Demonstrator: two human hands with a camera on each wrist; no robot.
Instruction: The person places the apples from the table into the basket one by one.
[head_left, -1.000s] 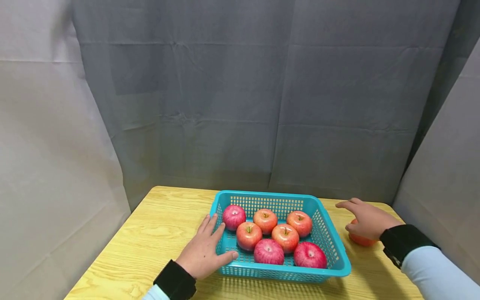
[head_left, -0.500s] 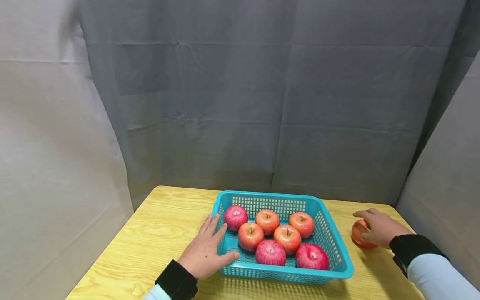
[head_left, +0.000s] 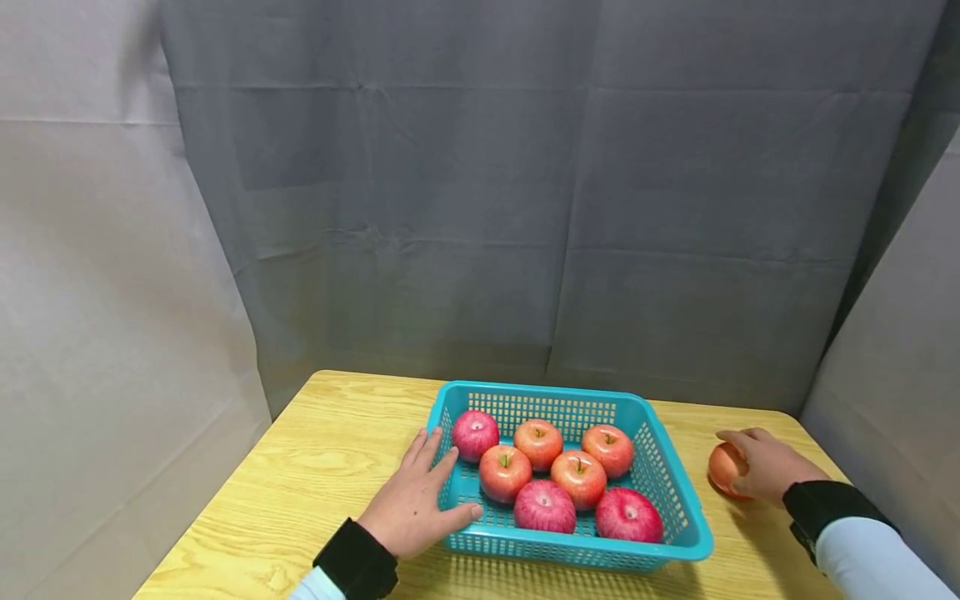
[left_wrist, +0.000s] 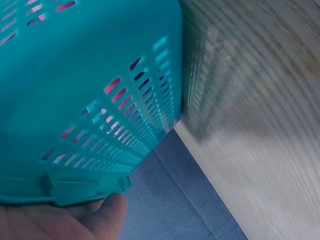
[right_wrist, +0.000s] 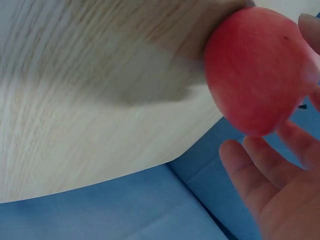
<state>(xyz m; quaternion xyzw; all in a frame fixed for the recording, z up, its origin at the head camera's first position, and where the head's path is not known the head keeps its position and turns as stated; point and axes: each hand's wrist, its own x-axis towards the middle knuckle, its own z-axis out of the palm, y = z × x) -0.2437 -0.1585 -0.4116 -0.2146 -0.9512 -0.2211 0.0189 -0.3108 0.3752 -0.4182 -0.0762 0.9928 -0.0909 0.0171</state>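
Observation:
At the basket's left rim rests my left hand (head_left: 412, 504), its fingers spread over the edge and its thumb along the near corner. In the left wrist view its fingers (left_wrist: 107, 215) lie along the rim of the turquoise basket (left_wrist: 75, 110). Several red and orange-red apples (head_left: 577, 479) sit inside that basket. Beyond its right side, my right hand (head_left: 772, 467) has its thumb and fingers around a lone apple (head_left: 725, 468) on the table. The right wrist view shows this apple (right_wrist: 255, 70) between the thumb at the upper right and the fingers (right_wrist: 245, 167) below.
The yellow wood-grain table (head_left: 300, 467) carries the basket near its middle. Its right edge runs close past the lone apple. A grey cloth backdrop (head_left: 420, 208) stands behind, with pale cloth panels (head_left: 112, 292) at the sides.
My right hand has come down and to the right, from above the lone apple to around it. The left hand stays at the basket's rim, and the view has shifted slightly.

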